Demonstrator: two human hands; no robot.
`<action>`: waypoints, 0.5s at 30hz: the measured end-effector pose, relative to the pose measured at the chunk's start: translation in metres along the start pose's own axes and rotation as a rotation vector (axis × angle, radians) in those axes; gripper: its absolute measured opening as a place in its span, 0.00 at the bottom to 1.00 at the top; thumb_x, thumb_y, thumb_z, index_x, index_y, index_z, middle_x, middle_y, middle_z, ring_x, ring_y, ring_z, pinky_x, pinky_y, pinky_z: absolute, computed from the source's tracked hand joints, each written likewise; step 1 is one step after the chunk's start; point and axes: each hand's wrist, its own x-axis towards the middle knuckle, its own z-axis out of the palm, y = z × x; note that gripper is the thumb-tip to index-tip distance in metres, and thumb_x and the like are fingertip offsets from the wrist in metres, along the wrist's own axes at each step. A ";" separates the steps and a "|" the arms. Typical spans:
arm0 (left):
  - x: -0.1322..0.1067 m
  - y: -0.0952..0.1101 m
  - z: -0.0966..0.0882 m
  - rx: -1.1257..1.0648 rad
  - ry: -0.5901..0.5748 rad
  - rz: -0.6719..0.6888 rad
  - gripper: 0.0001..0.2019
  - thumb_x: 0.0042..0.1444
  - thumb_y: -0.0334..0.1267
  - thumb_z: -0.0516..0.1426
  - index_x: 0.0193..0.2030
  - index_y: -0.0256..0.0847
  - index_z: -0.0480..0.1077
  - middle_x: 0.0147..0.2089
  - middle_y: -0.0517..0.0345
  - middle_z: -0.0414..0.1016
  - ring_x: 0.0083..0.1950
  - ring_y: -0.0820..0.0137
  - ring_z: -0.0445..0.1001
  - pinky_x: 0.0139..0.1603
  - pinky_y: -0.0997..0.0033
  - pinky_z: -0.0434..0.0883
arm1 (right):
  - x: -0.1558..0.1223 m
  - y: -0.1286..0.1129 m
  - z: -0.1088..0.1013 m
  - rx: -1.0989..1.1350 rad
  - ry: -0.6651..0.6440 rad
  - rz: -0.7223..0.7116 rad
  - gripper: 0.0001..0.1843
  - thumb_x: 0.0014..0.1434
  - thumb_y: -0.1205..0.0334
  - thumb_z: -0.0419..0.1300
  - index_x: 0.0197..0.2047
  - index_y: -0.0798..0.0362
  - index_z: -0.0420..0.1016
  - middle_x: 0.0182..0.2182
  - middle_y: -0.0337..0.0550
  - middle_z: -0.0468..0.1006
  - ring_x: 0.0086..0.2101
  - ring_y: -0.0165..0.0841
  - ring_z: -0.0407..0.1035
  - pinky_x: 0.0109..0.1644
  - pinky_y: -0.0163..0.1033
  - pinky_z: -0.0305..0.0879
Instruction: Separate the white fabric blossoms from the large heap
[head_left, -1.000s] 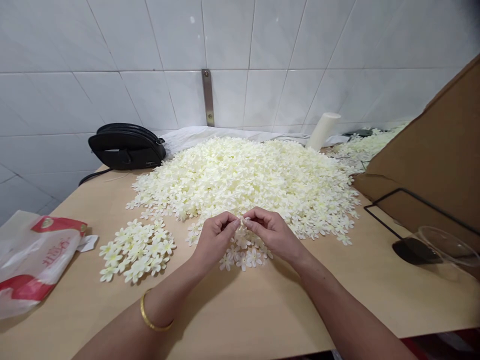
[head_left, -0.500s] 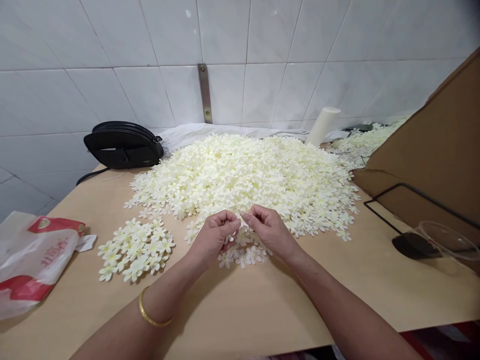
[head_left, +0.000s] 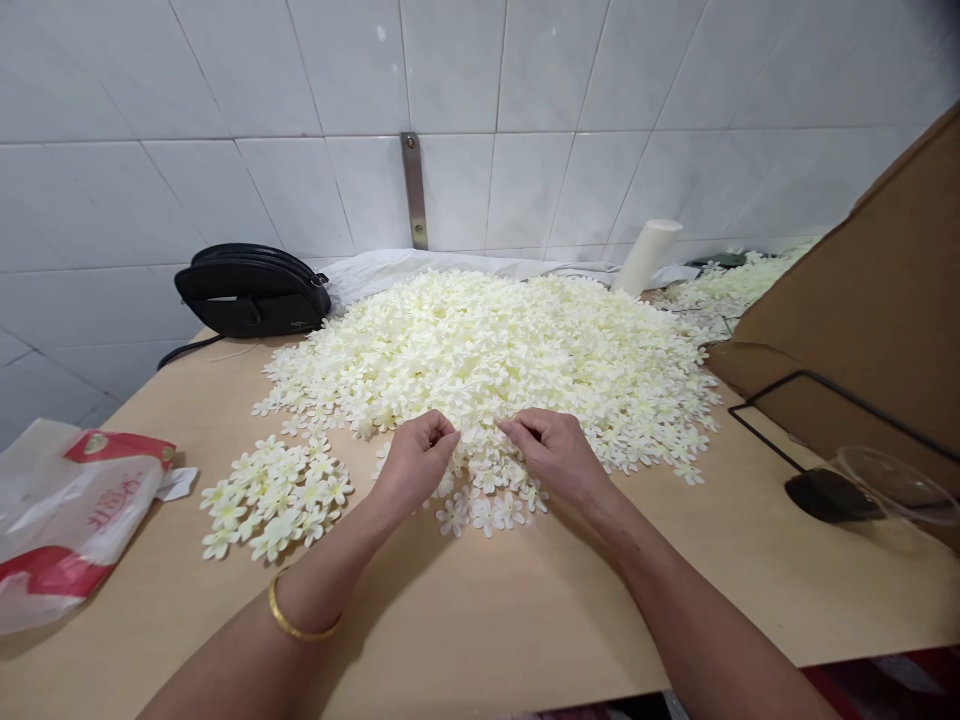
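A wide heap of creamy white artificial flower heads (head_left: 480, 340) covers the middle of the table. In front of its near edge, my left hand (head_left: 418, 458) is closed, thumb and forefinger pinched together. My right hand (head_left: 553, 452) faces it across a small gap, also in a pinch; anything held at either set of fingertips is too small to make out. Several loose white blossoms (head_left: 484, 512) lie on the tabletop just below and between my hands. A smaller, separate pile of blossoms (head_left: 281, 495) sits left of my left hand.
A black bag (head_left: 253, 292) stands at the back left, a red and white plastic bag (head_left: 90, 515) at the left edge. A white cone (head_left: 646, 258) leans behind the heap. To the right are a cardboard sheet (head_left: 862, 280), a black-framed stand (head_left: 829, 497) and a clear cup (head_left: 892, 475).
My hands have drawn apart: their fingertips were almost touching and now have a gap between them. The left hand moved left, the right slightly right. The view has shifted a little.
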 end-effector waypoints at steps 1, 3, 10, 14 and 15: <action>0.000 -0.001 0.000 0.047 0.005 0.013 0.09 0.47 0.39 0.52 0.21 0.38 0.59 0.17 0.66 0.54 0.18 0.80 0.50 0.18 0.80 0.50 | -0.001 0.000 0.001 -0.055 -0.003 -0.035 0.21 0.56 0.56 0.48 0.15 0.54 0.51 0.15 0.34 0.56 0.19 0.25 0.51 0.24 0.32 0.47; 0.000 -0.002 0.000 0.112 0.024 0.050 0.09 0.47 0.39 0.52 0.21 0.38 0.60 0.18 0.65 0.57 0.19 0.79 0.52 0.19 0.79 0.51 | -0.002 0.000 0.002 -0.142 0.006 -0.081 0.17 0.56 0.58 0.50 0.18 0.54 0.59 0.19 0.37 0.62 0.22 0.26 0.56 0.27 0.33 0.49; -0.001 0.001 0.001 -0.141 0.028 0.002 0.10 0.46 0.42 0.55 0.23 0.39 0.60 0.17 0.68 0.53 0.17 0.81 0.50 0.17 0.80 0.49 | -0.003 -0.003 0.001 -0.125 0.221 -0.110 0.11 0.57 0.62 0.48 0.25 0.54 0.65 0.23 0.40 0.65 0.25 0.28 0.59 0.29 0.34 0.54; 0.000 0.007 0.000 -0.464 -0.056 -0.184 0.14 0.45 0.48 0.55 0.24 0.38 0.60 0.18 0.68 0.55 0.14 0.83 0.50 0.15 0.81 0.46 | -0.004 -0.008 0.001 0.023 0.214 -0.165 0.11 0.57 0.63 0.49 0.25 0.53 0.65 0.22 0.39 0.65 0.25 0.28 0.59 0.29 0.34 0.55; 0.000 0.008 0.000 -0.535 -0.070 -0.227 0.15 0.45 0.50 0.55 0.26 0.38 0.61 0.20 0.66 0.57 0.15 0.83 0.53 0.15 0.81 0.47 | -0.005 -0.010 0.001 0.048 0.200 -0.175 0.11 0.57 0.63 0.48 0.25 0.53 0.65 0.22 0.39 0.65 0.25 0.28 0.59 0.29 0.34 0.56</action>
